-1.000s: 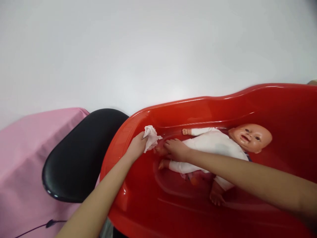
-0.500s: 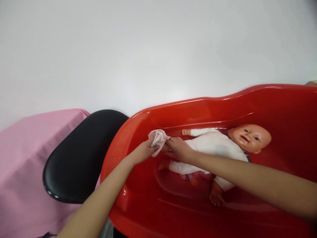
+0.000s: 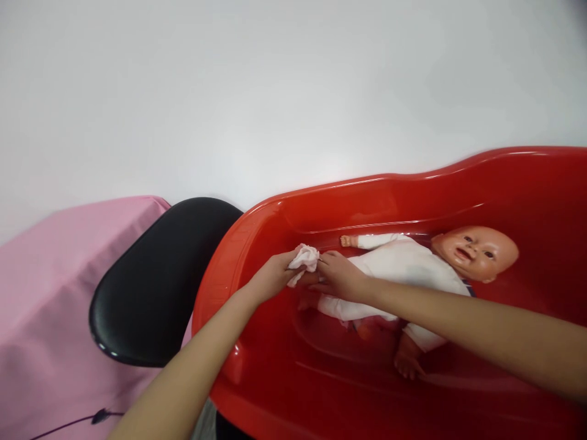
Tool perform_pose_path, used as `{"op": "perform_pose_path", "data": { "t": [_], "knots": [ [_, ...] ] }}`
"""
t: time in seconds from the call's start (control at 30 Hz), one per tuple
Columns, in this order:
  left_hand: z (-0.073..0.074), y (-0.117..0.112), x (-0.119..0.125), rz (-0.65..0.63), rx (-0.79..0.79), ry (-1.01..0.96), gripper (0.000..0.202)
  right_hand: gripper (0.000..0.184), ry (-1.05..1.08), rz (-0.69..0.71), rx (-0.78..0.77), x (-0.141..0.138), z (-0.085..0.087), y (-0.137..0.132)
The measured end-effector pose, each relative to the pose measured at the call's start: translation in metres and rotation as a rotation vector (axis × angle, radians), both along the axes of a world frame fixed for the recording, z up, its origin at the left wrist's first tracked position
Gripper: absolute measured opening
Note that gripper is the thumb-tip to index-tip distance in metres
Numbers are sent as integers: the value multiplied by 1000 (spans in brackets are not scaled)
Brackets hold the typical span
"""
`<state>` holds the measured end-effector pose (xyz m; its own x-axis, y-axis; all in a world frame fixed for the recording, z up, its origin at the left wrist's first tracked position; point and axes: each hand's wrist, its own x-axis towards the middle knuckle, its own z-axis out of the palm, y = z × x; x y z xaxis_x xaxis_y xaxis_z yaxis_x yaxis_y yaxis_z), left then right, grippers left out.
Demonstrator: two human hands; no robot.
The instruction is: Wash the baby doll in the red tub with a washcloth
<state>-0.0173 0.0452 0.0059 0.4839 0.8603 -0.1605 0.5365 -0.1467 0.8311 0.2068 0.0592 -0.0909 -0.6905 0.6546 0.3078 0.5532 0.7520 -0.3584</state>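
A baby doll (image 3: 403, 263) in white clothes lies face up in a red baby bathtub (image 3: 257, 391), its head to the right. Bunched in my left hand (image 3: 274, 276) is a small white-and-pink cloth (image 3: 305, 260), pressed against one of the doll's feet. My right hand (image 3: 342, 276) is closed around the lower part of that same leg. The doll's other foot (image 3: 309, 300) rests just below, on the tub floor. Part of the raised foot is hidden by the cloth and my fingers.
Left of the tub stands a black padded seat (image 3: 160, 287), beside a surface draped in pink cloth (image 3: 92, 244). A thin dark cord (image 3: 68, 423) runs over the drape. Behind rises a plain white wall (image 3: 275, 91). Something pink and orange (image 3: 364, 330) shows beside the doll.
The cloth has gone from spread over the foot to more bunched in my left hand. My right hand still grips the leg. The whole view has shifted slightly.
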Motion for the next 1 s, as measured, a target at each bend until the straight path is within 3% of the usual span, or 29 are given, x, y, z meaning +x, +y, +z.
{"op": "perform_pose_path", "data": {
  "t": [0.1, 0.2, 0.27, 0.47, 0.53, 0.7, 0.83, 1.0],
  "knots": [
    [1, -1, 2, -7, -17, 31, 33, 49, -17, -19, -2, -1, -2, 0],
    [-3, -3, 0, -12, -88, 110, 60, 44, -48, 12, -4, 1, -5, 1],
    [-6, -3, -2, -18, -88, 183, 68, 45, -63, 38, 6, 4, -7, 2],
    [-6, 0, -4, 12, -86, 273, 36, 48, -49, 12, 17, 8, -9, 5],
    [-5, 1, -4, 14, -55, 275, 37, 48, -28, -4, 9, 7, -8, 4],
    [-9, 0, -4, 39, -39, 323, 61, 34, 11, 0, 1, 3, -7, 1],
    [-6, 0, -2, 37, -44, 272, 42, 44, 77, 13, -20, 4, -3, 2],
    [0, 0, 1, 49, -27, 253, 41, 56, 112, 8, -20, 3, -3, 4]
  ]
}}
